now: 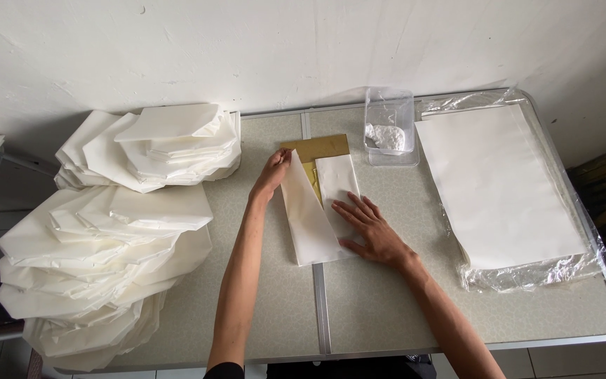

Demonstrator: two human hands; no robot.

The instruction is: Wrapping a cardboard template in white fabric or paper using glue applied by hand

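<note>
Left hand [273,175] is pinching the top edge of a white paper sheet [311,221] between thumb and fingers, lifting the left flap over a gold template board [315,149] that is sticking out at the top. Right hand [367,228] is lying flat, fingers spread, pressing the right half of the same sheet down against the grey folding table [387,309]; it is gripping nothing. The sheet is sitting at mid-table, just left of the table's centre seam, partly folded, with one long flap raised at a slant. Judging by this, a fold around the board is in hand: the lifted flap looks about to be brought across, which would call for the flat palm holding the paper steady and for the edge lining up along the board. A clear plastic box [389,126] is standing beyond the sheet, near the wall, holding a white lump, maybe paste or powder, cannot tell which. Right of it, a stack of flat white sheets [499,182] is lying in opened clear plastic wrap [527,275]. On the left, two heaps of folded white paper pieces [106,260] are overhanging the table edge.
</note>
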